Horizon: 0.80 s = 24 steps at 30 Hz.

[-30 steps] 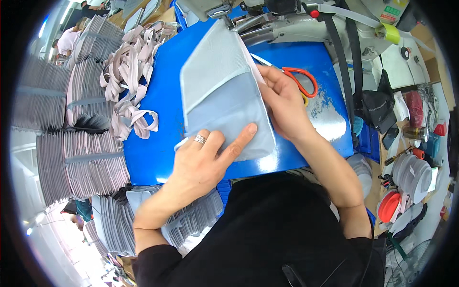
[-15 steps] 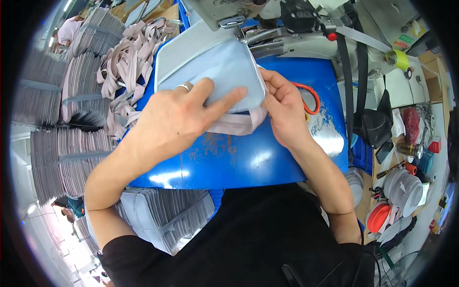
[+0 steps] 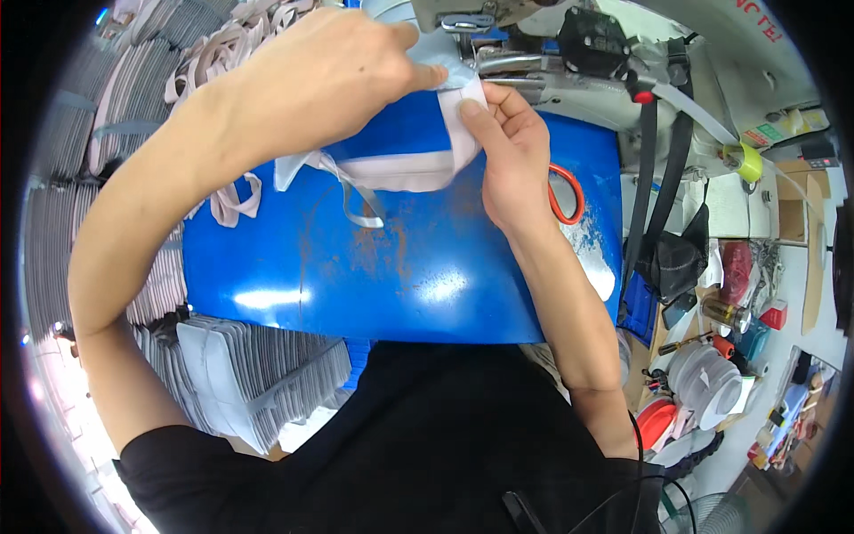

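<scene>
Left hand (image 3: pixel 311 80) and right hand (image 3: pixel 511 156) pinching fabric (image 3: pixel 405 169) at sewing machine (image 3: pixel 569 62); needle probably close, fingertips could get caught.

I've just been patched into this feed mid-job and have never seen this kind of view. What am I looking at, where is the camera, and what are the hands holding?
There is no machine arm here: a person works with bare hands. The camera sits on their head and looks down, so the edges bend. The left hand and right hand together pinch a pale fabric piece with a loose strap, up at a sewing machine. Below lies a blue table. Orange-handled scissors lie by the right hand. Stacks of grey pieces sit at lower left, loose straps at upper left.
</scene>
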Available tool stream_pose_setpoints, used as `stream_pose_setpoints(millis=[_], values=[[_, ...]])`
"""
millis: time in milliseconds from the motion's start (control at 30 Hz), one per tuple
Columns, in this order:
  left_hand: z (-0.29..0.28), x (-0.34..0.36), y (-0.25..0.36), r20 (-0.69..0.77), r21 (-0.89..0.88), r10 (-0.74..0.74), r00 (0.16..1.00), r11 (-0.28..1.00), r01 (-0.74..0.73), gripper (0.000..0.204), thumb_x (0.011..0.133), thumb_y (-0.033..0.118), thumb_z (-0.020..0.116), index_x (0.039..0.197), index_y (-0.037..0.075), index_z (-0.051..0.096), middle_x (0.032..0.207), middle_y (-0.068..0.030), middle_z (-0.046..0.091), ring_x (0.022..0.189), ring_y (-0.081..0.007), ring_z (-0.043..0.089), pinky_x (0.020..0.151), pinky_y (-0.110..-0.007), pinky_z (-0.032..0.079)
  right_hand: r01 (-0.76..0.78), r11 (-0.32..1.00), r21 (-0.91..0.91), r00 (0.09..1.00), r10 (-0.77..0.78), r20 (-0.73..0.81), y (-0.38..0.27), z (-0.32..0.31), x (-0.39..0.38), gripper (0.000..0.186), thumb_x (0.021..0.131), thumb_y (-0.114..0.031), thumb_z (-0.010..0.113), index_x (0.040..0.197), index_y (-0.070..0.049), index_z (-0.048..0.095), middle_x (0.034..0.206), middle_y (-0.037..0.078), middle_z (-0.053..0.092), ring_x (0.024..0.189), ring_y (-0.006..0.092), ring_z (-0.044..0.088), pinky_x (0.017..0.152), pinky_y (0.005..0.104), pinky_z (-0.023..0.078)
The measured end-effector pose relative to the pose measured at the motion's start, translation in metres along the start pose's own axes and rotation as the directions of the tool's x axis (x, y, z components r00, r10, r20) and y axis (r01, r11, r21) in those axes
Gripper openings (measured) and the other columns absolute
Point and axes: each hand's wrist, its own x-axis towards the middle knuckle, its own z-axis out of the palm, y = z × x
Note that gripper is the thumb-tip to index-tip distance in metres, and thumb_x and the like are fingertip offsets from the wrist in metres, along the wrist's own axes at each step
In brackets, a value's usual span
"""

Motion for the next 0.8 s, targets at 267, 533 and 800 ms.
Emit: stream_pose_setpoints(millis=[267, 533, 800], values=[[-0.001, 0.015, 0.048, 0.106, -0.011, -0.223, 0.969, 0.974, 0.225, 0.04, 0.079, 0.004, 0.068, 0.119, -0.001, 0.071, 0.093, -0.0193, 0.07, 0.076, -0.0351, 0.073, 0.067, -0.042, 0.059, 0.001, 1.0, 0.022, 1.0, -0.001, 0.006, 0.002, -0.001, -0.002, 0.023, 0.103, -0.003, 0.063, 0.123, 0.006, 0.06, 0.105, 0.011, 0.075, 0.092, 0.0119, 0.07, 0.082, 0.0256, 0.055], [0.017, 0.047, 0.095, 0.076, -0.456, -0.64, 0.764, 0.659, 0.598, 0.034, 0.08, 0.009, 0.065, 0.111, -0.004, 0.065, 0.103, -0.0258, 0.071, 0.097, -0.0443, 0.069, 0.082, -0.052, 0.055, 0.02, 0.992, -0.128, 1.0, -0.02, 0.006, -0.007, -0.003, -0.016, 0.035, 0.1, -0.004, 0.064, 0.134, 0.005, 0.056, 0.095, 0.009, 0.074, 0.085, 0.0115, 0.069, 0.075, 0.0269, 0.055], [0.038, -0.015, 0.163, -0.094, -0.489, -0.574, 0.814, 0.738, 0.464, 0.08, 0.069, 0.0, 0.069, 0.148, 0.001, 0.055, 0.099, -0.0178, 0.061, 0.088, -0.0376, 0.061, 0.079, -0.045, 0.051, 0.059, 0.939, -0.338, 0.991, -0.015, 0.13, -0.028, -0.027, -0.08, 0.032, 0.098, -0.006, 0.066, 0.129, -0.002, 0.058, 0.086, 0.002, 0.068, 0.081, 0.0086, 0.064, 0.077, 0.0287, 0.051]])
